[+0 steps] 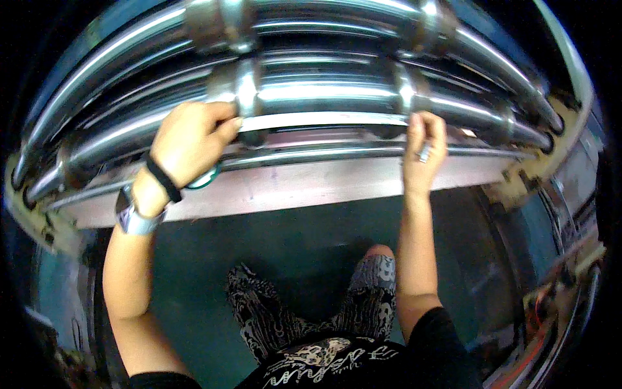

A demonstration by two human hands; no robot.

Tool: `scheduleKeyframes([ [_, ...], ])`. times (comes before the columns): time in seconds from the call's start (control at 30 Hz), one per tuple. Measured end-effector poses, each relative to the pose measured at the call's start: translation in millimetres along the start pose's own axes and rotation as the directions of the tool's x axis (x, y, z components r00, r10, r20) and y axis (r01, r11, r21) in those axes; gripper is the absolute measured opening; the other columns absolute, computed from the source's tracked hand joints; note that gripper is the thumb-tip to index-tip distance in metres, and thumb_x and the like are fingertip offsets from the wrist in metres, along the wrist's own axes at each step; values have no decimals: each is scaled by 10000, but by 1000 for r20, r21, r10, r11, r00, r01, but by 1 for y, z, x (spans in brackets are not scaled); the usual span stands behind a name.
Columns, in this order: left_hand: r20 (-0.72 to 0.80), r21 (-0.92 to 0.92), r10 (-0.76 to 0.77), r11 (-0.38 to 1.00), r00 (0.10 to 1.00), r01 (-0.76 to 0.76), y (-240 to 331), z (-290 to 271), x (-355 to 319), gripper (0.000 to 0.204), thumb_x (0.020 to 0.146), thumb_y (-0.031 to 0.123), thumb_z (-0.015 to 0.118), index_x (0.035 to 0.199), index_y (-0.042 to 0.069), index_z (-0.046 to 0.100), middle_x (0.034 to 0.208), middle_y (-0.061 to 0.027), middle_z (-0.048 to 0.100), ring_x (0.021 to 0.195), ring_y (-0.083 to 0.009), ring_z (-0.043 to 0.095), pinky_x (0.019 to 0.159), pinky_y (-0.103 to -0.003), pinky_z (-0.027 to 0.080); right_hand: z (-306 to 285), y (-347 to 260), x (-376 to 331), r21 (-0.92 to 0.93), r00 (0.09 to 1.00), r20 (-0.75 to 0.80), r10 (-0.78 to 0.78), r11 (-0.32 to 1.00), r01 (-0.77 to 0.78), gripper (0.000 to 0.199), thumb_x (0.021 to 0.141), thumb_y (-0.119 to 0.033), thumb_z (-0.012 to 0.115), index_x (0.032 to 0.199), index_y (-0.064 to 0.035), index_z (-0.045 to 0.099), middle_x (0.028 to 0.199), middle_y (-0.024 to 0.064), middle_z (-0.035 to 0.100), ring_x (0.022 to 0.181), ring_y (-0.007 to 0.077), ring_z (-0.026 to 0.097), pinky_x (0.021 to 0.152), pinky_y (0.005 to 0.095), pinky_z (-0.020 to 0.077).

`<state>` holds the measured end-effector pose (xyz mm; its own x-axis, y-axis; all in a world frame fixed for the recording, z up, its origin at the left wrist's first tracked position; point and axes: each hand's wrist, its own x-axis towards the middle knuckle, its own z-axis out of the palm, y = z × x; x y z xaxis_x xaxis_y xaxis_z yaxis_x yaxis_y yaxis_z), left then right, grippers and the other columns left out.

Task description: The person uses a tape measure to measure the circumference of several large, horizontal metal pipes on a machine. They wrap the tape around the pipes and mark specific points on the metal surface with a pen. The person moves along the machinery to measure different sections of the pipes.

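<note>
A narrow white tape (324, 119) is stretched level along the front of a shiny metal roller (330, 94), between two metal collars. Its left end is pinched by my left hand (191, 139), thumb against curled fingers, just below the left collar (247, 87). At the other end, my right hand (425, 146) grips the tape by its fingertips under the right collar (408, 87). Faint marks show on the tape, too small to read. Part of a round green-and-white object (206, 178) peeks out below my left palm; most of it is hidden.
More metal rollers (311, 27) with collars lie parallel behind. A thin rod (317, 153) and a pale crossbeam (291, 188) run in front of them. Side frames, such as the right one (564, 133), carry the roller ends. Cables (538, 324) hang at lower right.
</note>
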<state>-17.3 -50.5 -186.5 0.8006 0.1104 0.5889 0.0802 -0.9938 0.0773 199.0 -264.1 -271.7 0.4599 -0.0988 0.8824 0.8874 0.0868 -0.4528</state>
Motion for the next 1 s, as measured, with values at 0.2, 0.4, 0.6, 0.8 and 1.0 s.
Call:
scheduleKeyframes([
  [0.2, -33, 13, 22, 1000, 999, -21, -5, 4, 0, 259, 813, 187, 549, 645, -2, 495, 567, -179, 472, 520, -321, 477, 495, -383, 355, 6, 7, -3, 125, 989, -39, 142, 983, -136, 157, 874, -195, 562, 814, -54, 529, 614, -57, 433, 519, 13, 352, 449, 164, 271],
  [0.4, -57, 38, 46, 998, 997, -44, -7, 5, 0, 269, 807, 197, 549, 634, 2, 481, 569, -183, 465, 532, -335, 475, 495, -395, 346, 9, 5, -2, 132, 987, -42, 153, 980, -146, 168, 876, -215, 559, 820, -60, 526, 602, -53, 440, 502, 10, 357, 429, 162, 267],
  [0.6, -61, 38, 48, 998, 997, -45, -7, 5, 0, 272, 806, 198, 548, 629, 4, 477, 570, -188, 461, 538, -343, 473, 497, -398, 349, 9, 2, -1, 120, 987, -36, 154, 982, -149, 175, 879, -219, 554, 821, -57, 525, 587, -50, 439, 485, 10, 359, 419, 162, 269],
  [0.8, -57, 41, 24, 999, 998, -22, -7, 6, -1, 257, 804, 200, 547, 642, 7, 496, 557, -184, 465, 528, -340, 475, 495, -402, 350, 8, 4, 0, 119, 987, -34, 156, 981, -151, 178, 877, -220, 556, 822, -53, 526, 579, -51, 435, 479, 8, 353, 416, 161, 265],
  [1.0, -45, 45, -13, 999, 999, 15, -6, 5, -2, 250, 805, 208, 544, 655, 11, 513, 556, -179, 475, 521, -331, 480, 495, -400, 354, 8, 5, -1, 171, 987, -13, 160, 973, -155, 159, 882, -205, 545, 838, -54, 520, 604, -39, 439, 486, 14, 360, 414, 167, 274],
])
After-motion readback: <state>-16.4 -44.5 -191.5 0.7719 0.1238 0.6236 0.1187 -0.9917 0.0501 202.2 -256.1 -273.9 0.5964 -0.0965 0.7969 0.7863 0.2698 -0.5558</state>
